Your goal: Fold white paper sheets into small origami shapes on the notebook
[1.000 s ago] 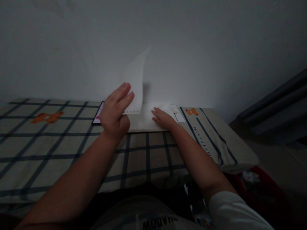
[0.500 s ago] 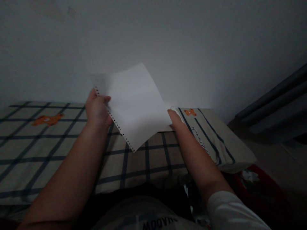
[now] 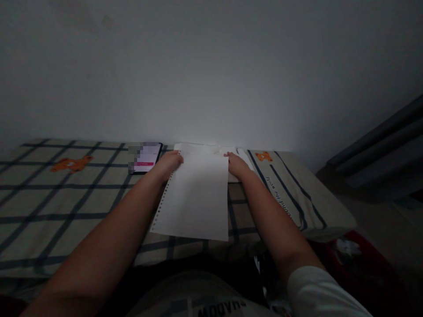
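A white sheet of loose-leaf paper (image 3: 198, 198) with punched holes down its left edge is held over the table's near side. My left hand (image 3: 169, 164) grips its left edge, thumb on top. At the upper right edge my right hand (image 3: 236, 164) pinches the sheet between thumb and fingers. Behind it, more white paper (image 3: 211, 149) lies by the wall, partly hidden by the sheet and my right hand. Just left of my left hand lies a phone or tablet (image 3: 150, 156) with a lit screen, partly pixelated.
A checked cloth (image 3: 82, 198) with orange bear prints covers the table, which stands against a grey wall (image 3: 211, 70). Dark curtain folds (image 3: 380, 145) hang at the right. Below the table's right end is something red with a white flower pattern (image 3: 346, 248).
The sheet has come down from its raised, tilted position and straightened toward me. My left hand has moved right, uncovering the lit screen. My right hand now holds the sheet's right edge.
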A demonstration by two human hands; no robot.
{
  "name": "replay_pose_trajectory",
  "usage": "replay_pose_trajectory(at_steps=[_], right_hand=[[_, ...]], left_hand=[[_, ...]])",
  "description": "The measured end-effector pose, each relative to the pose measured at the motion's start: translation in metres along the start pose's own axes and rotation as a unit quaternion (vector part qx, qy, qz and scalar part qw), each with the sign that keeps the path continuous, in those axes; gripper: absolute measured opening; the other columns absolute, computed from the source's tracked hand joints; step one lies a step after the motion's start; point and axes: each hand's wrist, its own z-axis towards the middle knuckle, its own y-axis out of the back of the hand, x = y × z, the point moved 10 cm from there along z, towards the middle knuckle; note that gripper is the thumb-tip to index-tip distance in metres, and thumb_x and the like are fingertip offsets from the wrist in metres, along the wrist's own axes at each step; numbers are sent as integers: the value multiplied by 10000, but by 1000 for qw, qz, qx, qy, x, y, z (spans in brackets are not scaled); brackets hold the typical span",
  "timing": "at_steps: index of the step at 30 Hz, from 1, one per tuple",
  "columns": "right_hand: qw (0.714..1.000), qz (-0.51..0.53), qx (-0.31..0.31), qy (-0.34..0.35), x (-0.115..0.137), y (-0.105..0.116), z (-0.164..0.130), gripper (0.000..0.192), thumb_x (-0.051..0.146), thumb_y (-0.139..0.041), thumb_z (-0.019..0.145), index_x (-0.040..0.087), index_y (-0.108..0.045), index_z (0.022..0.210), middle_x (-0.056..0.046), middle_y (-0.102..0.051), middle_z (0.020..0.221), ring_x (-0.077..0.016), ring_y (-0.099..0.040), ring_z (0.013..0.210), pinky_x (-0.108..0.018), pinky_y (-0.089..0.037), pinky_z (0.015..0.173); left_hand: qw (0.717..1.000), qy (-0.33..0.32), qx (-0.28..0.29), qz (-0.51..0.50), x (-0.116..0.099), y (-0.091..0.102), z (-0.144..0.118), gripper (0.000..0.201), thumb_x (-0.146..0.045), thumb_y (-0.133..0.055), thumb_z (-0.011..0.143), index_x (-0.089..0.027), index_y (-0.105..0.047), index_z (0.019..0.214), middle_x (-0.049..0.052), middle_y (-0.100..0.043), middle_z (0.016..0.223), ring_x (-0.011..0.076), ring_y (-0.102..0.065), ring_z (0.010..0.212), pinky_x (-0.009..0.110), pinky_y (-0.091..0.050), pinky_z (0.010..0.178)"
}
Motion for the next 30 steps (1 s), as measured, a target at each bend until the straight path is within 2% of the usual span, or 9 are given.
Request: replay_pose_trajectory(at_steps=[3,7,10,13,16,18,20,24,30], right_hand=[[999,19,4,-35,-6,1,-2,528,160,-422,975,10,-589,1453,-232,-510,1563,-276,-487,1487,-411,-354,1249],[996,66,-16,-51,-6,7,-5,553,149,-519,915,73,-607,1455,-183,-518,1568,-278,-472,1498,-438,-350,1257],[989,112,-70,-65,-7,22,-5,559,181,-541,903,48,-610,1442,-197,-527,1560,-287,-475,1495,-459,-332,1266],[973,160,-142,-91,-13,41,-6,550,148,-401,924,80,-622,1423,-172,-597,1509,-241,-543,1435,-468,-373,1237],[939,274,-181,-101,-16,49,-6,527,302,-322,996,125,-657,1361,-162,-729,1303,-218,-704,1176,-422,-566,999],[892,403,-182,-91,-13,46,-7,514,480,-411,974,157,-710,1239,-110,-769,1058,-191,-725,908,-339,-585,768],[862,473,-167,-76,-6,41,-8,463,591,-549,882,187,-740,1001,-18,-686,780,-150,-618,678,-274,-491,612],[872,457,-163,-56,4,40,-11,481,616,-727,745,224,-503,579,72,-381,549,-103,-359,558,-244,-277,529],[845,481,-215,-84,-15,41,-12,482,615,-696,784,247,-426,631,73,-348,607,-108,-329,569,-250,-247,525]], left_hand=[[1000,5,2,16,4,4,1,153,-61,-540,486,-207,-493,487,-34,-401,441,109,-314,391,259,-153,473],[1000,4,-1,27,4,5,-1,172,-42,-529,456,-202,-465,461,-38,-370,421,100,-279,391,263,-137,480],[999,-5,-26,17,3,9,2,179,-42,-527,457,-202,-448,463,-39,-369,423,97,-284,394,267,-140,483],[998,-22,-60,-13,4,16,8,168,-66,-529,483,-211,-444,492,-44,-371,437,102,-309,404,264,-151,474],[994,-47,-80,-51,6,22,15,164,-92,-534,492,-220,-437,527,-47,-377,455,108,-335,422,260,-169,460],[992,-62,-85,-73,7,24,18,157,-102,-531,488,-221,-444,545,-47,-375,460,106,-331,428,262,-172,454],[989,-75,-88,-92,8,24,19,153,-107,-528,486,-221,-457,559,-48,-368,464,103,-315,432,265,-171,451],[982,-103,-86,-134,3,19,15,142,-112,-538,518,-217,-473,589,-43,-406,519,105,-347,472,253,-234,465],[958,-138,21,-250,-9,-6,5,136,-210,-714,669,-182,-623,766,2,-641,743,148,-588,670,271,-481,663]])
